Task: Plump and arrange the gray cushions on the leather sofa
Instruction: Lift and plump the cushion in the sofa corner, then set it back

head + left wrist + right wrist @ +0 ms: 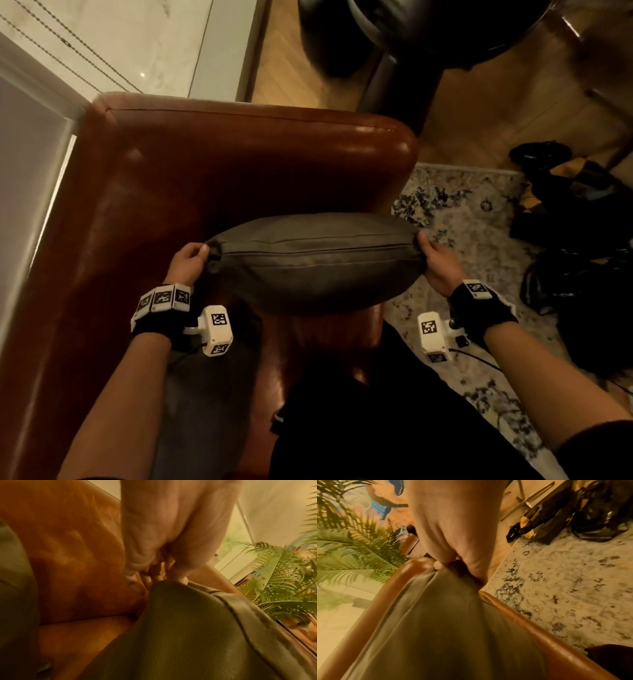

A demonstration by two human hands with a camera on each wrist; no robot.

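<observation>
**Cushion pinched at both corners above the sofa end**

The left hand (187, 261) and right hand (436, 265) each pinch an end corner of the gray cushion (313, 262), fingers curled tight on bunched fabric; it hangs mid-frame over the leather sofa (205, 164) arm; such small grips may slip during shaking, dropping it onto the patterned rug (479, 219) at right; it looks full, seam uppermost.

Patterned rug (479, 212) beside dark bags (575, 219) — a palm plant (278, 574) nearby.
</observation>
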